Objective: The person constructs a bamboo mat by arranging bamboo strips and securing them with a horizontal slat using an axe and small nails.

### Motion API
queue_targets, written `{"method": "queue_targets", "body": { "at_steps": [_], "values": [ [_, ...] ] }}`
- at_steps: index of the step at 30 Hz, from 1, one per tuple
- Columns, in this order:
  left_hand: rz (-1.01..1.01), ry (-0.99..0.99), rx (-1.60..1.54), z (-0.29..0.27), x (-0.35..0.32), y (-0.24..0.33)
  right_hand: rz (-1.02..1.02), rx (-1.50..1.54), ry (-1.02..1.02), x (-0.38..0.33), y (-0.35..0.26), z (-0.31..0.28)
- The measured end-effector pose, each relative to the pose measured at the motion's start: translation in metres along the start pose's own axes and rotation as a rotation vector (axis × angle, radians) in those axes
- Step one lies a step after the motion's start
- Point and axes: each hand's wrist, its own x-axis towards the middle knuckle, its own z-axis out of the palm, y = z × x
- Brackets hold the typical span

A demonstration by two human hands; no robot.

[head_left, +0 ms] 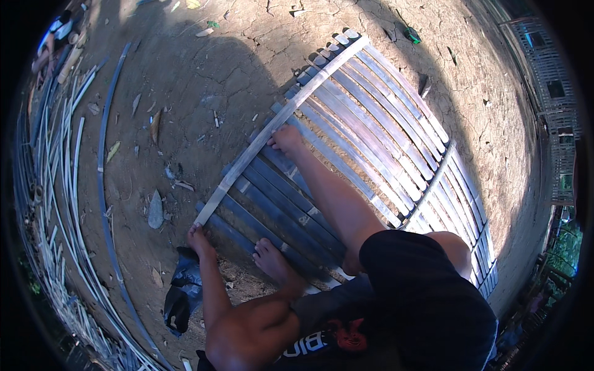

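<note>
On the ground before me lies a bamboo slat panel (365, 111), its long dark strips side by side with gaps between them. A pale, flat bamboo crosspiece (247, 153) runs slantwise over the slats near their far-left ends. My left hand (198, 240) is closed at the near end of that crosspiece, fingers pinching its tip. Farther along, my right hand (286, 140) bends its fingers over a bamboo slat (281, 162) right beside the crosspiece; its fingertips are partly hidden. My bare foot (270, 256) rests on the nearer slats.
Loose split bamboo strips (71, 179) pile along the left, with one long strip (102, 161) apart from them. A black plastic bag (180, 297) lies by my left forearm. A flat stone (155, 210) sits on the cracked soil. A slatted fence (560, 111) stands far right.
</note>
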Motion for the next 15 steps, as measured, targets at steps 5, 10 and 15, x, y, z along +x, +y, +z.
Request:
{"method": "queue_targets", "body": {
  "at_steps": [5, 10, 15],
  "values": [
    [-0.007, 0.017, 0.032, 0.002, 0.001, 0.001, -0.001, -0.021, 0.014, 0.009, 0.007, 0.002],
    [-0.008, -0.034, 0.032, -0.006, 0.007, 0.001, -0.055, -0.096, 0.013, 0.011, 0.007, 0.005],
    [0.012, -0.029, 0.086, -0.017, 0.021, 0.001, -0.051, 0.003, -0.012, 0.009, -0.001, 0.015]
  ]
}}
